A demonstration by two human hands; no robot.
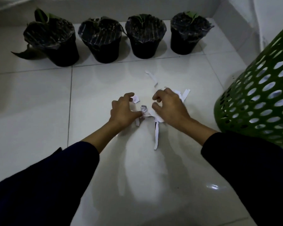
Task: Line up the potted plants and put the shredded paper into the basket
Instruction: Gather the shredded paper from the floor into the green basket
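Several black potted plants (103, 41) stand in a row along the far wall, their tops wrapped in clear film. White shredded paper (156, 136) lies scattered on the tiled floor in the middle. My left hand (122, 110) curls its fingers round crumpled strips on the left of the pile. My right hand (168, 106) curls over strips on the right side, with more paper poking out behind it. A green perforated basket (258, 101) stands at the right, close to my right forearm.
The white tiled floor (31, 103) stretches left and toward me. A low white wall ledge (104, 8) runs behind the pots. A loose paper strip (151, 77) trails toward the pots.
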